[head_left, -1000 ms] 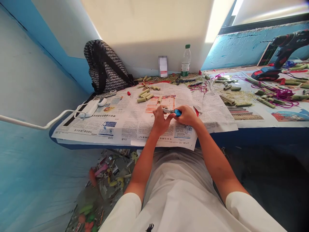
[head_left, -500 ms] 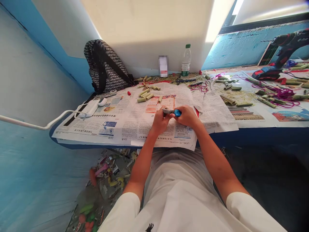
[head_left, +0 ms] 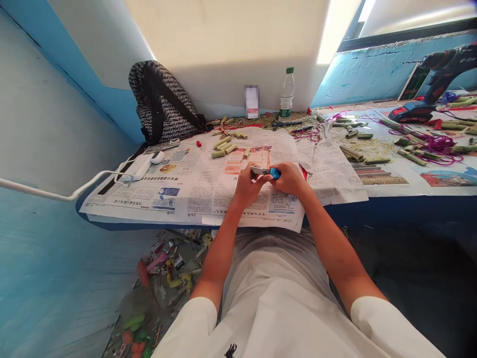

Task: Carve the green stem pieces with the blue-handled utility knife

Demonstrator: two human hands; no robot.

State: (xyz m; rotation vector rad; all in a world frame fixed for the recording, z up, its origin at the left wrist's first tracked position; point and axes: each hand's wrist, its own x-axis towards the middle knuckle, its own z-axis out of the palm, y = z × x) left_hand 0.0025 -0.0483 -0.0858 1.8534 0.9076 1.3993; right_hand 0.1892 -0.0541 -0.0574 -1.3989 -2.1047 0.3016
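My right hand (head_left: pixel 289 178) is closed around the blue handle of a utility knife (head_left: pixel 275 173). Its flat metal blade (head_left: pixel 258 171) points left, across the fingers of my left hand (head_left: pixel 246 188). That hand is closed too, pinching a short bamboo piece that is mostly hidden by the fingers and the blade. Both hands meet just above the newspaper (head_left: pixel 208 184), thumbs close together. Beyond them lie several cut bamboo pieces (head_left: pixel 224 145), with one single bamboo piece (head_left: pixel 247 153) nearest my hands.
At the back stand a patterned bag (head_left: pixel 164 104), a phone (head_left: pixel 252 102) and a plastic bottle (head_left: pixel 286 94). A white power strip (head_left: pixel 138 168) lies left. To the right are purple cord (head_left: pixel 439 145), bamboo offcuts (head_left: pixel 352 153) and a cordless drill (head_left: pixel 428 94). Litter (head_left: pixel 167 268) covers the floor.
The knife blade has tilted slightly at my left fingers, and the bamboo end there shows less than before. Both hands stay in nearly the same place.
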